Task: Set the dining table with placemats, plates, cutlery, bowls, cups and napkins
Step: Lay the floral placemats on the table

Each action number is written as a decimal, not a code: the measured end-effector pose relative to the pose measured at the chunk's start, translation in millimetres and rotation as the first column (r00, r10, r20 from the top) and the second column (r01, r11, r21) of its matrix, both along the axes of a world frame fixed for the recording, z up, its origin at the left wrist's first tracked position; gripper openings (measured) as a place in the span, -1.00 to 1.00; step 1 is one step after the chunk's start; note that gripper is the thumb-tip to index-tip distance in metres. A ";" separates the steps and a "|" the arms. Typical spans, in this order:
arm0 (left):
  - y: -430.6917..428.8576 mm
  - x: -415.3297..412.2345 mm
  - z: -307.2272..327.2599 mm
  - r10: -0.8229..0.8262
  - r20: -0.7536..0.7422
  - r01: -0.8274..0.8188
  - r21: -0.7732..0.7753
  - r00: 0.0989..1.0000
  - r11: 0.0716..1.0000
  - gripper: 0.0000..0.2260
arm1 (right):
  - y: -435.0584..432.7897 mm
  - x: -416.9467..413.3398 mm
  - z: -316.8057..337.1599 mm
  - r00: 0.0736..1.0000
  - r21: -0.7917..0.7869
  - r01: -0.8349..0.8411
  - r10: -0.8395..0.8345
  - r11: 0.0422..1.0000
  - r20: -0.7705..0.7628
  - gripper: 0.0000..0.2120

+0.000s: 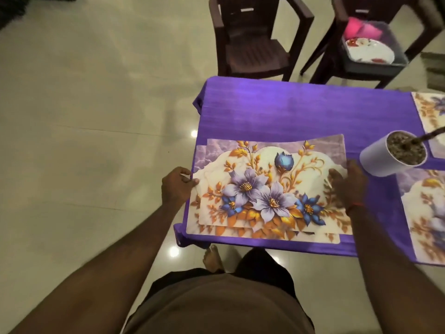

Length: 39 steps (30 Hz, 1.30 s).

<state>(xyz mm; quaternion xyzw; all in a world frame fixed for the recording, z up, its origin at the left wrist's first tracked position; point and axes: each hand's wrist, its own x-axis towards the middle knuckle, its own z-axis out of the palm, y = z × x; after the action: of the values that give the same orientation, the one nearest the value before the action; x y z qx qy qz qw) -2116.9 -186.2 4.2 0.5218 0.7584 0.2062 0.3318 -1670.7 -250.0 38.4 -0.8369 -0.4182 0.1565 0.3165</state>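
Observation:
A small stack of floral placemats (267, 189) lies at the near left corner of the table, which is covered by a purple cloth (289, 112). The mats sit slightly askew on one another. My left hand (177, 186) pinches the left edge of the top mat. My right hand (350, 184) grips its right edge, thumb on top. Another placemat (423, 213) lies flat at the near right, and a third (431, 112) at the far right edge of view.
A white pot (390, 156) filled with soil stands just right of my right hand. Two dark plastic chairs (252, 37) stand beyond the table; the right one carries a grey tub (375, 51) with flowered plates and pink items. My bare foot (213, 259) is under the table's near edge.

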 end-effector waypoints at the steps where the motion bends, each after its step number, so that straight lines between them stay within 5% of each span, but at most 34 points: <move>1: 1.2 -0.6 -2.0 0.001 -0.008 -0.001 -0.003 1.000 1.000 -0.72 | -2.0 0.6 -3.4 1.000 -0.008 -0.004 0.004 1.000 -0.004 -0.71; 8: 15.7 -11.0 -14.2 -0.072 -0.066 0.071 -0.017 0.995 0.997 -0.74 | -4.2 -3.5 -12.3 0.999 -0.098 0.027 -0.030 0.995 -0.026 -0.77; 16: 30.2 -20.0 -11.0 -0.080 0.118 0.099 -0.165 0.990 0.981 -0.66 | -7.2 -4.2 -13.1 0.999 -0.096 0.011 -0.015 0.995 -0.043 -0.78; 39: 22.8 -25.7 -1.1 -0.179 0.121 0.192 -0.106 0.976 0.976 -0.61 | -28.1 -12.0 -11.4 0.995 -0.100 0.031 -0.041 0.994 -0.095 -0.74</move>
<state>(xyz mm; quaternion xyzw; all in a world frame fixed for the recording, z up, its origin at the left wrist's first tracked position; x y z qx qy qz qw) -2142.6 -163.4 3.1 0.5579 0.6973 0.1582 0.4212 -1682.7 -278.1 27.0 -0.8503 -0.3790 0.2117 0.2976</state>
